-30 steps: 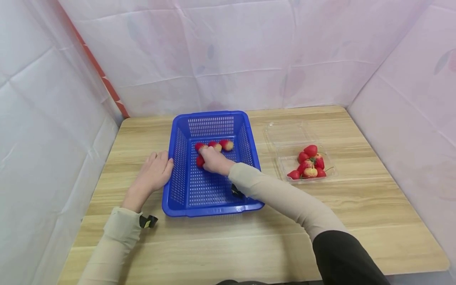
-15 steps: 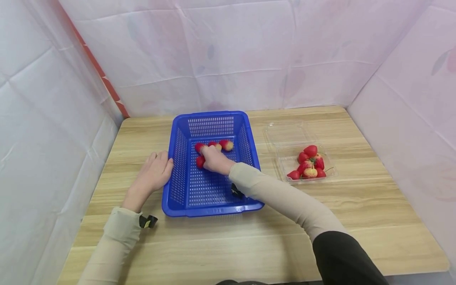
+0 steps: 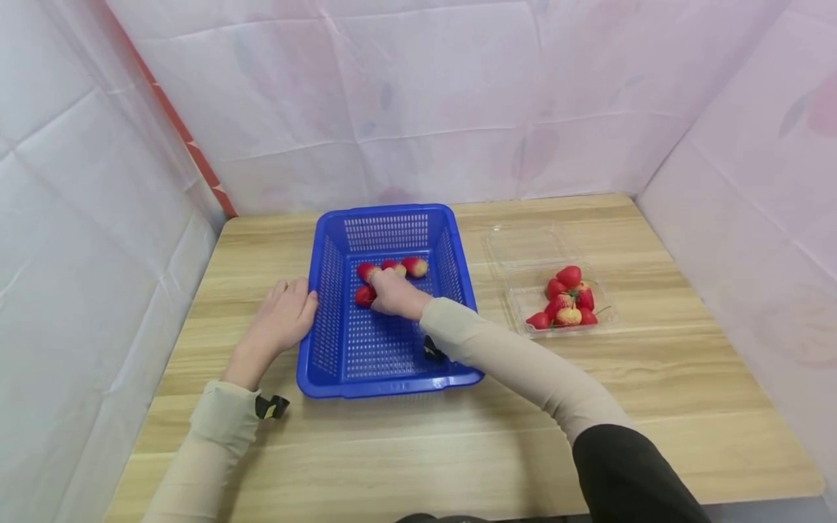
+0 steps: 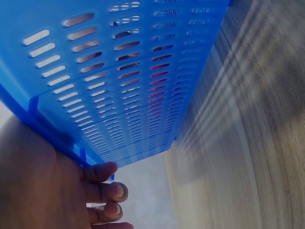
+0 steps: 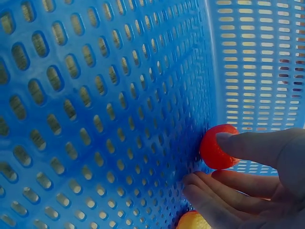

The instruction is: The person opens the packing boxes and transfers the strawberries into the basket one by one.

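A blue plastic basket (image 3: 389, 386) stands mid-table with several strawberries inside. My left hand (image 3: 281, 319) holds its left rim; in the left wrist view, curled fingers (image 4: 107, 193) lie at the rim's edge, outside the perforated wall. Reaching into the basket, my right hand (image 3: 397, 294) pinches a red strawberry (image 3: 364, 295) between thumb and fingers, low near the basket floor. The right wrist view has the thumb on this strawberry (image 5: 214, 155) and the fingers bent beside it. Another strawberry (image 3: 415, 266), red with a pale end, lies behind the hand, among others partly hidden by it.
Right of the basket, an opened clear plastic clamshell box (image 3: 518, 290) holds a pile of strawberries (image 3: 567, 298), its lid (image 3: 526, 243) folded back. Both stand on a wooden table (image 3: 392, 465). White patterned sheets (image 3: 431, 94) hang behind and on both sides.
The strawberry at my right fingertips has shifted very slightly left and shows more of itself. Both hands and the basket stay nearly in place.
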Available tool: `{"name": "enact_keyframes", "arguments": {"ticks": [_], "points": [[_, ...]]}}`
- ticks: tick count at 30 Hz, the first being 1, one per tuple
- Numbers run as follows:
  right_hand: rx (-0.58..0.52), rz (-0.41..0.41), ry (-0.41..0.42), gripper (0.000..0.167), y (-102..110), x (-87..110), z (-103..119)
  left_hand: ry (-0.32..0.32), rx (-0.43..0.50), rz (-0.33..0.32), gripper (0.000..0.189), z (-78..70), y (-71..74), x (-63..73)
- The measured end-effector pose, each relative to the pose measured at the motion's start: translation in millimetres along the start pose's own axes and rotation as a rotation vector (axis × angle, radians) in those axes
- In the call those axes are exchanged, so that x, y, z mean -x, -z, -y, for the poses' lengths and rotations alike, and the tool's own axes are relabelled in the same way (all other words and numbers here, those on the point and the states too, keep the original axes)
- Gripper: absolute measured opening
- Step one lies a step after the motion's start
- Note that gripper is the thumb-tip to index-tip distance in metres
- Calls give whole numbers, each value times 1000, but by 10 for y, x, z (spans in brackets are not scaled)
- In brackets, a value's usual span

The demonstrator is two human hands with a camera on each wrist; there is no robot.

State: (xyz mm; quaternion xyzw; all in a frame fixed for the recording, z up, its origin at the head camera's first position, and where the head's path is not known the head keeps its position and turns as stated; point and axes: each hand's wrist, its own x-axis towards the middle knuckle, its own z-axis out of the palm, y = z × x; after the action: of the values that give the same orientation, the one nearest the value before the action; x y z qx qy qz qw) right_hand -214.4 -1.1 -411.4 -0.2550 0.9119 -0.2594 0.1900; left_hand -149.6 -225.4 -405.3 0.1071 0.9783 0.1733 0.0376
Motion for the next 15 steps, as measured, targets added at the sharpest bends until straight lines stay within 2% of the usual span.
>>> {"name": "enact_keyframes", "arguments": {"ticks": [5, 15], "points": [[43, 11, -35, 38, 31, 20, 35, -1, 5, -2, 38, 0, -5, -11], [213, 65, -82, 34, 181, 147, 157, -1, -5, 0, 37, 18, -9, -7]]}}
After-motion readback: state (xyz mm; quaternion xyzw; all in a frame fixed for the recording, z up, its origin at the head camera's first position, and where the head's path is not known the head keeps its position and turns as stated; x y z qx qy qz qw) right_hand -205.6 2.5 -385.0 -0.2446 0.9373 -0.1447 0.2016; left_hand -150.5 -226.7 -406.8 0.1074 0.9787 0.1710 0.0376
